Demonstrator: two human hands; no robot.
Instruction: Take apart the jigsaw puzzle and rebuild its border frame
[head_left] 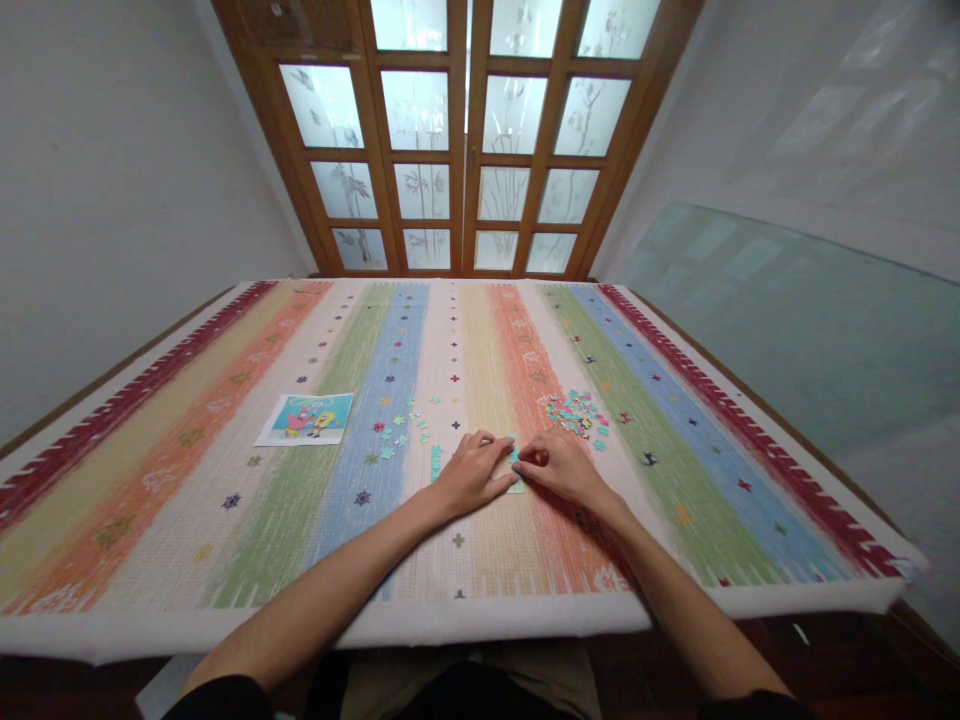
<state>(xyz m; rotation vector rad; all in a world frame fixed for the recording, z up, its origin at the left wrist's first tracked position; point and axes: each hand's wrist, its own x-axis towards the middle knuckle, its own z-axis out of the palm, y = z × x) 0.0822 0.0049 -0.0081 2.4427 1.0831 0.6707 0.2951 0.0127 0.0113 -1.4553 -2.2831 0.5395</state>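
My left hand (472, 470) lies on the striped cloth with its fingers curled and pressed onto a small joined patch of teal puzzle pieces (514, 470). My right hand (559, 465) meets it from the right, fingertips pinched on a piece at the patch's edge. A short teal strip of joined pieces (436, 461) lies just left of my left hand. A heap of loose pieces (574, 412) sits just beyond my right hand. Several scattered pieces (397, 430) lie to the left.
A cartoon reference picture (305, 418) lies flat at the left on the striped tablecloth (187, 480). A glass sheet (810, 330) leans on the right wall. Wooden glazed doors (465, 140) stand behind the table.
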